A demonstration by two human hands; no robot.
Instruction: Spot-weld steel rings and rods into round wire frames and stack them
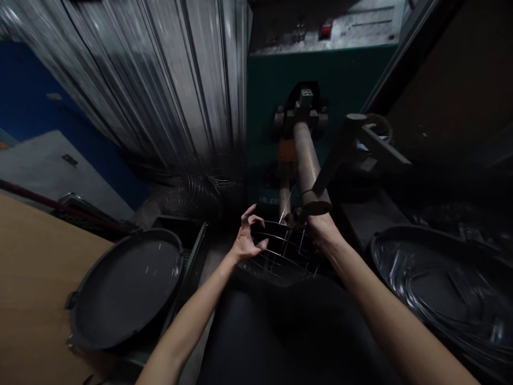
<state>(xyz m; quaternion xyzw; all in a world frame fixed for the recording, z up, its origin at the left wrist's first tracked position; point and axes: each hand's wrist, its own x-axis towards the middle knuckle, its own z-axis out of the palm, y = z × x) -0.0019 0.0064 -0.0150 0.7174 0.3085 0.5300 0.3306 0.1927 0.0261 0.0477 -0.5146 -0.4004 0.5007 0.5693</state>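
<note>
over my remote link i see slim, bare forearms (197, 309) and, low between them, dark, smooth-looking clothing (276, 326) whose cut is lost in shadow.

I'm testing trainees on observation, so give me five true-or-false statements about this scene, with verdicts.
1. A wire frame sits between the two hands. True.
2. The left hand is clenched into a fist. False: the left hand is open, fingers curved.
3. The basin on the right holds shiny strands. True.
4. The right hand is fully visible. False: the metal cylinder partly hides the right hand.
5. The machine panel is green. True.
</note>
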